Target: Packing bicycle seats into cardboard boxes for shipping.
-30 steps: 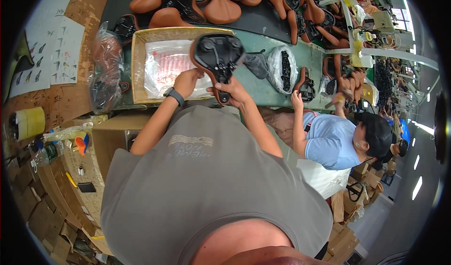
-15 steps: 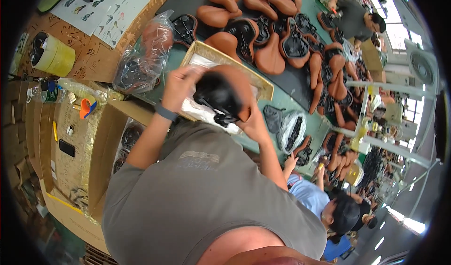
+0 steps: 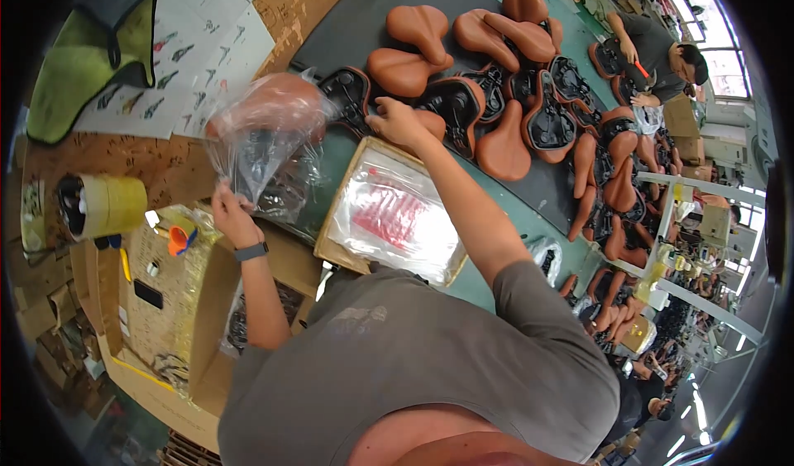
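At the left, a brown bicycle saddle [image 3: 277, 106] lies in a clear plastic bag [image 3: 256, 152], with more bagged black parts beneath. My left hand [image 3: 236, 215], wearing a dark wristband, pinches the lower edge of this bag. Stretched across the bench, my right hand [image 3: 399, 124] has its fingers apart, between a saddle showing its black underside [image 3: 346, 94] and a partly covered brown saddle [image 3: 432, 124]. Below it, in front of my body, stands a shallow cardboard box [image 3: 328, 238] holding flat clear bags [image 3: 389, 210] with red print.
Brown saddles [image 3: 504, 148] crowd a dark mat [image 3: 339, 28] beyond the box. A yellow tub [image 3: 116, 205], a phone [image 3: 149, 294] and a large open carton [image 3: 217, 334] are at the left. A co-worker [image 3: 657, 52] stands at the far right with a red-handled tool.
The saddle held in both hands over the box has left them. My left hand has moved left to the bagged saddle; my right hand has reached forward. The flat bags are uncovered.
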Action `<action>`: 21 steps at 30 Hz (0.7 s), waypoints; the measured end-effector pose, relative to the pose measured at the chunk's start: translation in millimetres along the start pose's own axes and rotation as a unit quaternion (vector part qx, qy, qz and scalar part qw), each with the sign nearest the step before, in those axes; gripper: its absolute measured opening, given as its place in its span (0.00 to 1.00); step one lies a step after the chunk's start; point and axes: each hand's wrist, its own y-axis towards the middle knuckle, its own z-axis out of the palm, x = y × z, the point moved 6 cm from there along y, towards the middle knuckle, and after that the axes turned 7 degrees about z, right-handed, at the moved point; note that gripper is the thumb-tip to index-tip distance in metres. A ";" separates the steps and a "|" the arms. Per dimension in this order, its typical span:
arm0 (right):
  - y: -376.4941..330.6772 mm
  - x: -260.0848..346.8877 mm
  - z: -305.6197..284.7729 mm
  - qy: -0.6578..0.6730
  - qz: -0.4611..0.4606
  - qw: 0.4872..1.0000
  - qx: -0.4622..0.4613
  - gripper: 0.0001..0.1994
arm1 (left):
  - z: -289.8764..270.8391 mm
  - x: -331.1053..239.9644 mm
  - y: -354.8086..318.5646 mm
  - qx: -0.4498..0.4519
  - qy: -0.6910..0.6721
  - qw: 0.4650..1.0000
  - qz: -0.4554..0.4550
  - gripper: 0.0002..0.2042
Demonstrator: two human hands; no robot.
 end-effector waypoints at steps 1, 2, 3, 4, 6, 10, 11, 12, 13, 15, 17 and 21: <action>37.0 -16.9 35.6 -0.070 0.023 0.995 0.074 0.37 | -19.0 36.0 8.2 -0.009 0.017 0.999 -0.035 0.15; 67.3 -30.1 77.0 -0.094 0.067 0.982 0.150 0.42 | -49.9 72.1 13.4 0.004 0.077 0.997 -0.024 0.15; 84.9 -36.8 98.1 -0.134 0.091 0.958 0.238 0.47 | -67.5 93.2 18.9 0.027 0.136 0.990 -0.011 0.15; 95.1 -52.2 112.5 -0.171 0.120 0.925 0.318 0.53 | -62.9 102.5 15.1 0.053 0.174 0.983 -0.036 0.16; 106.2 -74.0 138.0 -0.189 0.190 0.934 0.238 0.59 | -68.4 118.9 10.4 0.120 0.192 0.973 -0.052 0.16; 114.2 -92.7 138.1 -0.106 0.340 0.911 0.208 0.75 | -66.9 123.3 -35.1 0.149 0.224 0.963 -0.001 0.30; 117.4 -98.0 123.8 -0.125 0.317 0.930 0.137 0.61 | -60.4 120.4 -44.9 0.162 0.224 0.961 0.006 0.30; 116.7 -100.2 115.9 -0.115 0.316 0.933 0.131 0.61 | -62.5 117.7 -52.1 0.159 0.243 0.957 0.005 0.33; 108.4 -101.4 118.9 0.040 0.327 0.918 0.221 0.47 | -59.8 114.9 -56.7 0.156 0.259 0.953 0.005 0.37; 76.7 -75.4 119.4 0.295 0.311 0.860 0.278 0.18 | -41.1 88.6 -71.4 0.151 0.302 0.940 0.038 0.37; 59.0 -70.3 89.9 0.313 0.319 0.860 0.246 0.16 | -18.7 64.1 -82.4 0.150 0.373 0.906 0.130 0.37; -7.2 -27.2 -8.9 0.241 0.249 0.920 0.185 0.20 | 35.6 -0.9 -126.7 0.152 0.418 0.833 0.329 0.31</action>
